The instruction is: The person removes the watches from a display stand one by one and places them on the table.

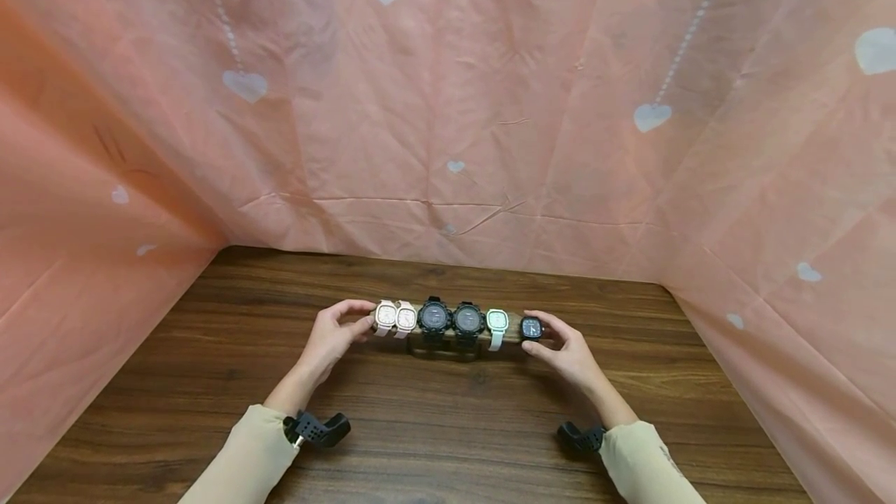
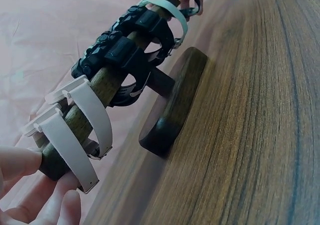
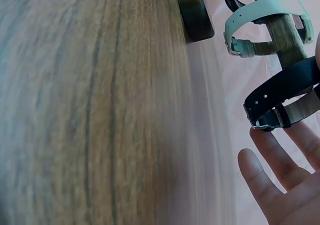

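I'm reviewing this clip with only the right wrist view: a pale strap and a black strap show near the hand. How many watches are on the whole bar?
Observer: Six in the head view, in a row: two pale pink watches, two round black watches, a mint-cased watch and a square black watch.
Operator: And what is happening at the other end?
Observer: The left hand grips the end of the wooden bar, beside the outer pale pink watch.
Operator: That last black one, which way does it face?
Observer: Its dial faces up toward the head camera.
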`<act>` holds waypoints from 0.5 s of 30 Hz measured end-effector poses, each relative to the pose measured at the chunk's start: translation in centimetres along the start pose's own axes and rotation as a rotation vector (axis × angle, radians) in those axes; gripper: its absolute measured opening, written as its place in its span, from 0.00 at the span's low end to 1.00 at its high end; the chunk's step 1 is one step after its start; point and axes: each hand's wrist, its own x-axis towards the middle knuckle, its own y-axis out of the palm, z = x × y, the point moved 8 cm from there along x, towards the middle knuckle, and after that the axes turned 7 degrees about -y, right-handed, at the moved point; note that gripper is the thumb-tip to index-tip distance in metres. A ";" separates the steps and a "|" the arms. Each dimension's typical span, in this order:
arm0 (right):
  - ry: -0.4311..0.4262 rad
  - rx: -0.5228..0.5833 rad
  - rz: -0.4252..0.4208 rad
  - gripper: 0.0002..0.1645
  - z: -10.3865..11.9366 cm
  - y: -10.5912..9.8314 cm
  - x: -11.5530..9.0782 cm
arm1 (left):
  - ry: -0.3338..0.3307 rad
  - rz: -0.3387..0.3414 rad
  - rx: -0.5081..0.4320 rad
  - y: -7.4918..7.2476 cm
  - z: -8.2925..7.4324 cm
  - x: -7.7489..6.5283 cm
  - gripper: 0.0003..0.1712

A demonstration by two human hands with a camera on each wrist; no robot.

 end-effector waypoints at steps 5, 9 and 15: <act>0.017 -0.005 -0.022 0.29 0.2 -0.5 -0.6 | -0.009 0.000 -0.004 0.0 0.1 0.0 0.14; 0.005 -0.034 -0.024 0.29 0.5 -0.7 -1.0 | -0.012 0.002 -0.003 -0.1 0.2 0.1 0.14; 0.021 -0.055 -0.021 0.29 0.4 -0.9 -1.5 | -0.008 0.012 -0.007 -0.2 0.2 0.1 0.15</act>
